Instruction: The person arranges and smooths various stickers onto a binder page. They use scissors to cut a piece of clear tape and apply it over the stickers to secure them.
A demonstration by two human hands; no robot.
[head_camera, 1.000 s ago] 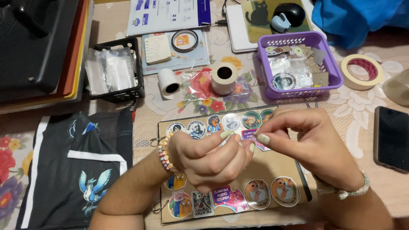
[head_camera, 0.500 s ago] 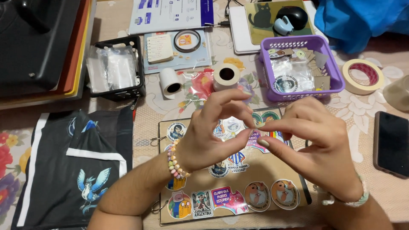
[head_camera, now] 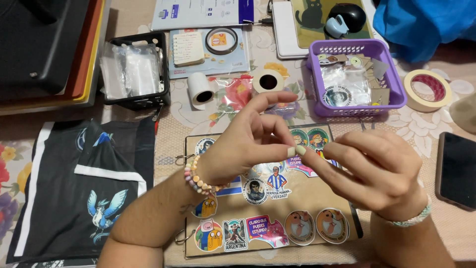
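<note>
Whereas half a second earlier the two hands had been bunched close over the upper stickers, the left hand (head_camera: 243, 144) had now lifted and spread, its index finger raised and curved, while the right hand (head_camera: 369, 171) sat lower and further right. The left thumb and the right fingertip met tip to tip, nails touching, above the brown sticker board (head_camera: 322, 193); whether anything thin was pinched between them could not be made out. The board lay flat directly beneath both hands, well covered by them in the middle. Its bottom row showed a square cartoon sticker (head_camera: 209, 235), a pink-and-dark slogan sticker (head_camera: 265, 229) and two round orange stickers (head_camera: 316, 226). Behind the board, a purple plastic basket (head_camera: 391, 69) held clear packets and small round labels. To its right lay a roll of cream masking tape (head_camera: 426, 89). Two white label rolls (head_camera: 201, 90) lay near the centre, and a black crate (head_camera: 144, 101) of clear bags stood left of them. A dark shirt with a blue bird print (head_camera: 104, 211) lay at the left, a black phone (head_camera: 457, 168) at the right edge.
</note>
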